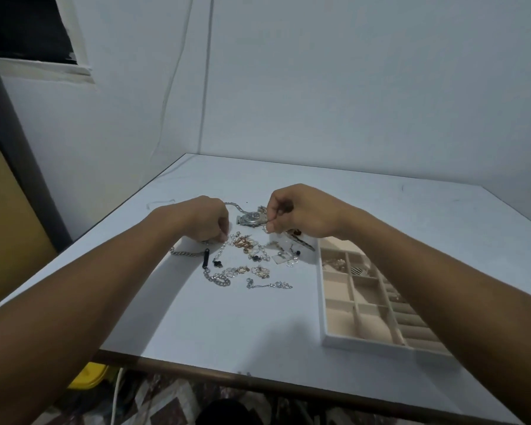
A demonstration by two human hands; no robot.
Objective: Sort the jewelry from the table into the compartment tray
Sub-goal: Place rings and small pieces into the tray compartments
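Jewelry (pixel 246 262) scattered mid-table beneath both outstretched arms. Left hand (pixel 207 220) curled, fingertips down at pile's left edge, grip unclear. Right hand (pixel 298 214) pinching thin silver chain (pixel 265 228) beside wristwatch (pixel 252 218); compartment tray (pixel 334 340) at right.

The counter (pixel 258 326) is white, smooth and a little shiny, with a glossy brown edge. The watch (pixel 252 218) just beside the right fingers (pixel 272 223) is shiny grey metal. The thin chain (pixel 265 227) pinched in them looks like silver metal too. Near the left fingers (pixel 223 230) lie bright metal chains (pixel 218 279) and a matt black bar (pixel 206 258), maybe plastic. The tray (pixel 365 345) looks soft and matt inside, like cloth, with a smooth white rim.
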